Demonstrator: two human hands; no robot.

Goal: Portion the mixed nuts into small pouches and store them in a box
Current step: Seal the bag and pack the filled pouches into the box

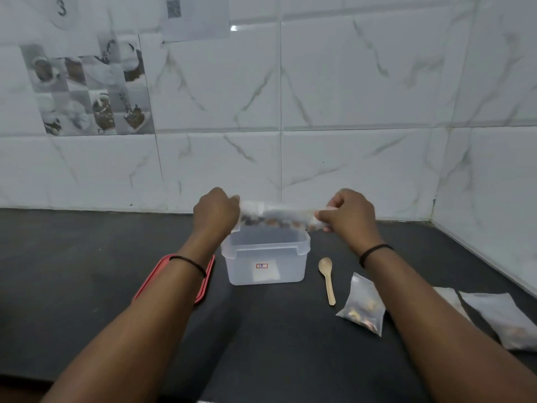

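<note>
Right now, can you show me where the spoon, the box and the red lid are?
Wooden spoon point(327, 279): head view, on the upper handle just below its bowl.
Clear box point(266, 267): head view, on its front wall by the small label.
Red lid point(203, 292): head view, on its right edge beside the forearm.

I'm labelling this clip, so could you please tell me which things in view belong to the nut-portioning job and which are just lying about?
Part of the job:
- pouch of nuts, held by the left hand and right hand over the box
- open clear box
- red lid
- wooden spoon
- filled pouches on the counter

Just there:
- QR sheet on the wall
- wristbands
</note>
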